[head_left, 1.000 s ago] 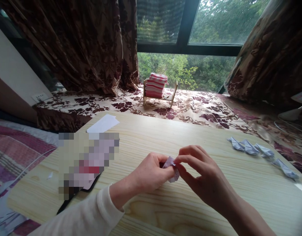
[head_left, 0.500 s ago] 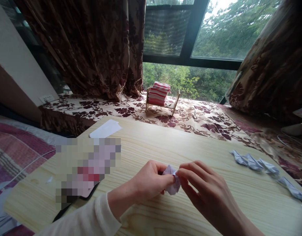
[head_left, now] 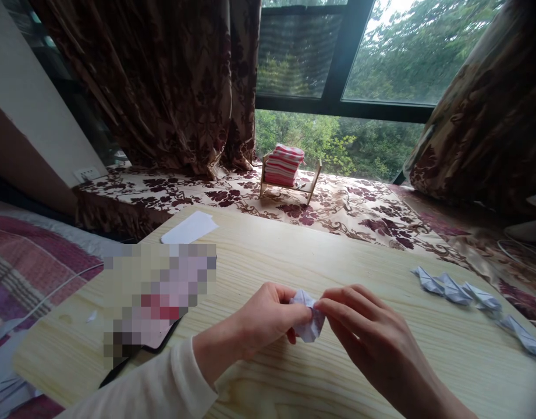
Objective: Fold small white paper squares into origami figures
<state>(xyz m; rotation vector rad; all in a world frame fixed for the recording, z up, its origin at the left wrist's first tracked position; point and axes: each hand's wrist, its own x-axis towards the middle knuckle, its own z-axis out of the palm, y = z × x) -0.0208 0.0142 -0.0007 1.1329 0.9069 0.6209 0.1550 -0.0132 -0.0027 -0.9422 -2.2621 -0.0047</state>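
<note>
A small piece of folded white paper [head_left: 310,327] is held above the wooden table [head_left: 259,256], in front of me. My left hand [head_left: 270,317] pinches it, thumb laid over the near face and fingers behind. At the paper's upper right edge, my right hand [head_left: 368,331] has its fingertips drawn together on it; the thumb is hidden. Several folded paper pieces [head_left: 456,289] with pointed ends lie in a slanting row at the table's right side.
Some flat white paper [head_left: 190,228] lies at the table's far left. Below it is a pixelated pinkish flat object [head_left: 163,326]. On the cloth-covered window ledge [head_left: 233,195] stands a small wooden rack [head_left: 312,185] with folded striped cloths [head_left: 284,164]. A white cable [head_left: 60,291] crosses the left edge.
The right fingertips have shifted slightly along the paper's edge, and more of its right side shows. The left hand keeps its pinch. The whole view has shifted a little.
</note>
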